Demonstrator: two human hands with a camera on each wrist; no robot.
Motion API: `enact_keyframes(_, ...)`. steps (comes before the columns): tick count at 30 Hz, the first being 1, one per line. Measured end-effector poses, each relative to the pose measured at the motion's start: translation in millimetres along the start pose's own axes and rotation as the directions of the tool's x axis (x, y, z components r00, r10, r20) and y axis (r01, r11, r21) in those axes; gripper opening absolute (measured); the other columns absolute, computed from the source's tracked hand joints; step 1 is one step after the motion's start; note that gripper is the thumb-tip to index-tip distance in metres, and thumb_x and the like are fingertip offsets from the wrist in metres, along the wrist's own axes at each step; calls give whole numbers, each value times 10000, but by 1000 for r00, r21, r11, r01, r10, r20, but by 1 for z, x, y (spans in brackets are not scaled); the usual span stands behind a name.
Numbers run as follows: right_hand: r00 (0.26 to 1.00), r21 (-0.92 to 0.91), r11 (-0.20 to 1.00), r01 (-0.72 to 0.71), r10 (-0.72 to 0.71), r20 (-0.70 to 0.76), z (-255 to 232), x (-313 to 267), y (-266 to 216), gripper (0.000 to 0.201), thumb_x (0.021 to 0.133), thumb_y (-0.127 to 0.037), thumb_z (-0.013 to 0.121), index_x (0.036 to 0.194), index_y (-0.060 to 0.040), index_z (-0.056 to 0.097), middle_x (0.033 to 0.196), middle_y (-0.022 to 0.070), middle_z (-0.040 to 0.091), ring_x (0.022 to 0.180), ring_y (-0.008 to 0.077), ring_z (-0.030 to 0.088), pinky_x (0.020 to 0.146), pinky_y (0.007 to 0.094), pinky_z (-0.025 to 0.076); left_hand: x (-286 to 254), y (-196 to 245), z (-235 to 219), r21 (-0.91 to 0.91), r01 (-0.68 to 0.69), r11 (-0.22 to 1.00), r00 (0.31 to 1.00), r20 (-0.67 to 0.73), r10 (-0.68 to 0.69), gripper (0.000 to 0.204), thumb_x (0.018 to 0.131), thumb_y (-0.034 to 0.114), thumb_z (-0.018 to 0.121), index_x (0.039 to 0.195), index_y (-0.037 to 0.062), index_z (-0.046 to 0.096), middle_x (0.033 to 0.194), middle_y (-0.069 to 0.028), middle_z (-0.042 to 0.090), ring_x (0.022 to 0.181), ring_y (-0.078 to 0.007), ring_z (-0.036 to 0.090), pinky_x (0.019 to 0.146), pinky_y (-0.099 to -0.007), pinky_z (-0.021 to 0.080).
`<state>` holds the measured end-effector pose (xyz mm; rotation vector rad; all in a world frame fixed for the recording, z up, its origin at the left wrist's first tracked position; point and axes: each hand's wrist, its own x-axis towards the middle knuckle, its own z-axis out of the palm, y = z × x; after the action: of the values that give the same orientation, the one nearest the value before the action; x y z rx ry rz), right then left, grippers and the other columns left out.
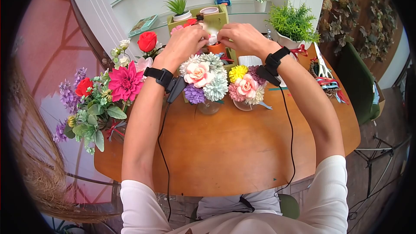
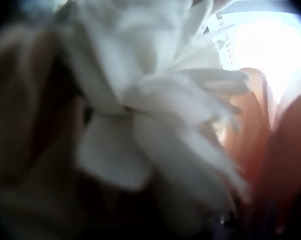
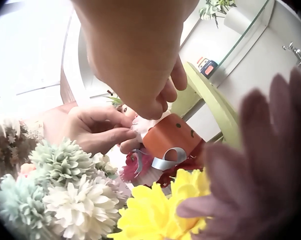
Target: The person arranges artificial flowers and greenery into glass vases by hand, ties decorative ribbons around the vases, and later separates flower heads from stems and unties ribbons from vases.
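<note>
Toward the back of the table, my left hand (image 1: 184,41) and right hand (image 1: 245,39) meet from either side over a small orange pot (image 1: 215,48). A small whitish piece (image 3: 140,126) lies between them at the pot's rim, its kind hidden by the fingers. The left thumb and forefinger pinch it in the right wrist view. My right hand's fingers curl down onto it from above, the tips partly hidden. The orange pot tilts in that view, with dark marks on its side and a pale ribbon loop (image 3: 169,159) beside it. White petals (image 2: 155,100) fill the left wrist view, blurred.
Two vases of artificial flowers, a pastel bunch (image 1: 203,78) and a yellow-and-pink one (image 1: 247,86), stand just in front of the hands. A large arrangement (image 1: 104,99) is at left. Scissors (image 1: 321,63) and ribbons lie at right near a potted green plant (image 1: 294,24). Behind is a green crate (image 1: 223,15).
</note>
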<state>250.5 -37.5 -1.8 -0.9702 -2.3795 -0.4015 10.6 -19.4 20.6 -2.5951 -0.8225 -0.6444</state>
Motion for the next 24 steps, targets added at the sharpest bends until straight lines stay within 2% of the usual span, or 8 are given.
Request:
enact_keyframes(3,1000,-11,1000,29,-29,1,1,-2,1,154,873,-170,670,986,-67,688,949,101,697,903,341,667,776,434,547,-3,-4,5,-117,-39,992,999,-1,39,183,881,188,706,997,52,749,974,-113,715,896,-323,679,806,-410,539)
enact_keyframes(6,996,15,996,-92,92,-2,0,2,1,162,880,-195,664,943,-48,685,911,115,712,871,341,677,766,427,552,-5,-5,5,-146,-13,989,999,31,18,171,874,171,714,977,38,749,1007,-105,714,918,-310,678,834,-398,534)
enact_keyframes(8,954,191,947,-259,282,-100,2,14,5,263,877,-284,669,970,-41,711,904,144,724,851,335,694,772,412,555,-4,-4,6,-147,-21,989,999,29,26,164,875,163,712,977,41,750,1025,-106,711,923,-308,678,831,-400,534)
enact_keyframes(12,919,273,900,-339,379,-110,11,38,4,379,860,-368,676,1050,-46,736,932,172,730,856,319,703,795,399,551,-3,0,2,-135,-1,991,997,74,11,152,877,157,708,975,50,754,1067,-106,696,941,-306,675,825,-402,533)
enact_keyframes(17,948,301,899,-317,299,105,17,47,7,459,881,-431,649,1097,-37,743,958,198,738,867,324,703,816,403,542,-5,6,-3,-121,-7,993,998,58,14,154,886,164,700,979,53,755,1035,-99,682,922,-309,668,821,-407,529)
enact_keyframes(21,945,285,901,-326,305,116,20,44,8,458,892,-425,626,1092,-29,741,962,200,738,870,330,702,819,403,540,-5,2,1,-136,14,991,1000,25,-11,158,890,163,700,985,48,754,1009,-103,674,896,-309,663,823,-407,526)
enact_keyframes(23,886,274,848,-453,396,239,15,40,8,448,894,-409,613,1086,-25,741,950,195,741,858,320,702,811,400,539,-6,1,0,-167,-5,986,1000,-10,3,157,883,153,701,974,36,754,1018,-114,686,911,-325,669,821,-414,533)
enact_keyframes(24,886,272,849,-453,396,240,13,37,9,448,894,-409,613,1086,-25,741,950,195,741,858,320,702,811,400,539,-7,1,0,-196,-25,980,999,-47,16,156,876,144,703,962,24,753,1026,-126,699,925,-341,676,818,-422,540)
